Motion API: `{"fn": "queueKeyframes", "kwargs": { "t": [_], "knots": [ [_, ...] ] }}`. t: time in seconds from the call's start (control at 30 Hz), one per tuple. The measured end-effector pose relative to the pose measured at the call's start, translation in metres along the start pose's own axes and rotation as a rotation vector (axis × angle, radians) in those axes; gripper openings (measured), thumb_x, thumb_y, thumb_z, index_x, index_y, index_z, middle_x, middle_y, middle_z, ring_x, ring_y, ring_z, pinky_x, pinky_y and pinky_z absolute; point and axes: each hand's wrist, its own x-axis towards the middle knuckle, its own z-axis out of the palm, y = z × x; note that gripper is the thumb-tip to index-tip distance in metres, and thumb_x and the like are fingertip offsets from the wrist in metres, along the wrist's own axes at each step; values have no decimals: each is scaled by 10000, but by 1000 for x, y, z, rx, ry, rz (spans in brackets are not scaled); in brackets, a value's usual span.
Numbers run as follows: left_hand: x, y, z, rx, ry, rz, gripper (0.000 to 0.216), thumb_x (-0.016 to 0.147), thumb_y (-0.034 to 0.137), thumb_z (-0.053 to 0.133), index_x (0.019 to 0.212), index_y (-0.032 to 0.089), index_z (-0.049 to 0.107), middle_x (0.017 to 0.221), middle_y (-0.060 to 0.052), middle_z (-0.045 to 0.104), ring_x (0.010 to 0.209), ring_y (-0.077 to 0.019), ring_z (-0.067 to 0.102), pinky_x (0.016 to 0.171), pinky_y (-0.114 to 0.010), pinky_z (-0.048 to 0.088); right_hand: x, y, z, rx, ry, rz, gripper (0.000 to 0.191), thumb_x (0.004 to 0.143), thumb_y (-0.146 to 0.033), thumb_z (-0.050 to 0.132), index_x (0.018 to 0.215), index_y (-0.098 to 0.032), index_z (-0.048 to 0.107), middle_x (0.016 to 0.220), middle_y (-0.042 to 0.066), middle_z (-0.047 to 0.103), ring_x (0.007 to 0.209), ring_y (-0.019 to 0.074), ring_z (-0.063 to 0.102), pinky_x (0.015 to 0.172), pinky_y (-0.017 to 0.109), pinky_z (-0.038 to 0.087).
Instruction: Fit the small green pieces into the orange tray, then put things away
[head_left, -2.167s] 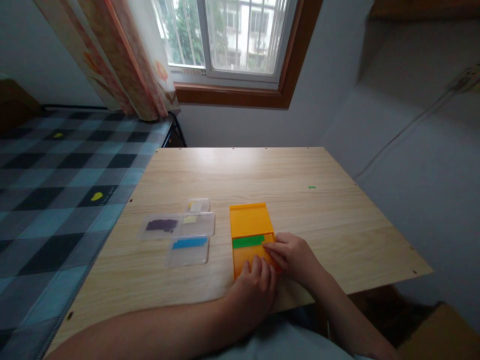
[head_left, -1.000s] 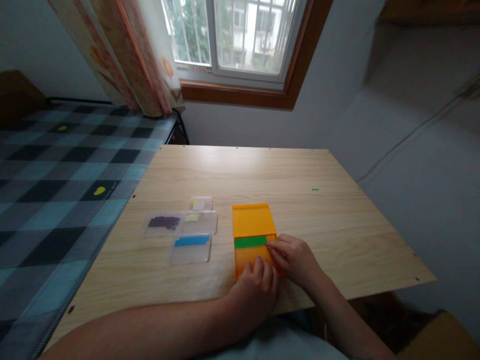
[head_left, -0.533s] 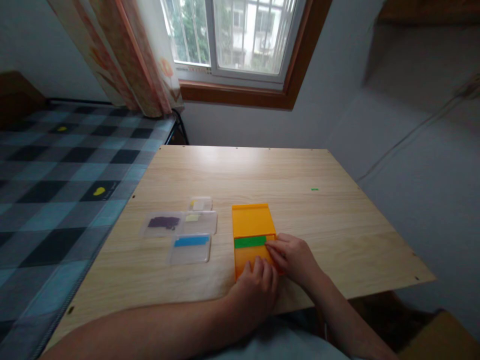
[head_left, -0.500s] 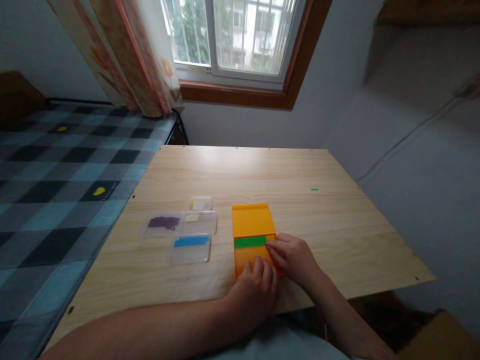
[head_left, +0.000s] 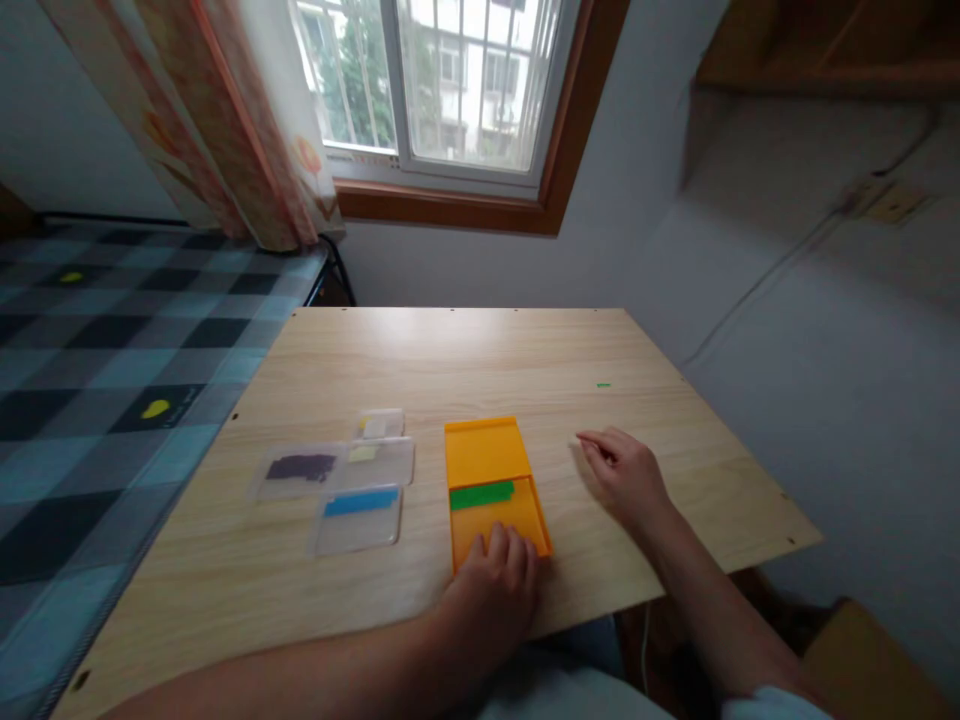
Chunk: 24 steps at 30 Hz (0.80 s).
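Note:
An orange plastic case (head_left: 489, 452) lies opened out on the table, its lid part on the far side. A row of green strips or pieces (head_left: 482, 495) sits along the far side of its near half. My left hand (head_left: 499, 580) is on the near edge of the case, fingers curled over it and partly covering the inside. To the right of the case, my right hand (head_left: 626, 475) is over the table, apart from it. Its thumb and forefinger are pressed together; anything between them is too small to make out.
Left of the case lie clear plastic cases holding blue (head_left: 361, 501), dark purple (head_left: 301, 467) and pale yellow pieces (head_left: 363, 453). A small green piece (head_left: 604, 385) lies at the table's far right. A checked bed (head_left: 150, 370) adjoins the table (head_left: 420, 350) on the left.
My right hand has left the case's right side and moved right over the table. The left hand stays on the case. The view has shifted right and up a little.

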Motion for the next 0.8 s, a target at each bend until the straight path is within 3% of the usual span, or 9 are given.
{"fn": "queueKeyframes", "kwargs": {
  "t": [0.2, 0.33, 0.57, 0.8],
  "knots": [
    [-1, -1, 8, 9, 42, 5, 377, 1029, 323, 542, 1256, 50, 668, 1156, -243, 688, 1069, -368, 655, 805, -491, 570, 40, 78, -2, -77, 87, 80, 353, 915, -285, 523, 1109, -155, 788, 1047, 143, 783, 883, 242, 695, 855, 376, 546],
    [0, -2, 6, 5, 39, -4, 361, 1027, 323, 549, 1236, 54, 671, 1143, -230, 691, 1055, -349, 657, 817, -480, 568, 62, 108, 5, -123, 105, 112, 382, 897, -274, 513, 1120, -135, 789, 1061, 157, 777, 933, 254, 690, 892, 378, 534],
    [1, -3, 2, -31, -10, -12, 389, 1053, 332, 495, 1275, 53, 650, 1180, -242, 672, 1089, -351, 632, 842, -487, 558, 84, 124, 21, -198, 79, 150, 358, 931, -280, 534, 1153, -178, 795, 1012, 119, 761, 857, 223, 662, 802, 330, 509],
    [2, -4, 1, -10, -16, -5, 368, 1047, 334, 512, 1241, 66, 672, 1165, -213, 693, 1059, -336, 667, 827, -462, 583, 82, 121, 21, -190, 43, 143, 298, 933, -280, 556, 1024, -181, 822, 978, 115, 742, 866, 228, 662, 780, 325, 491]
  ]
}}
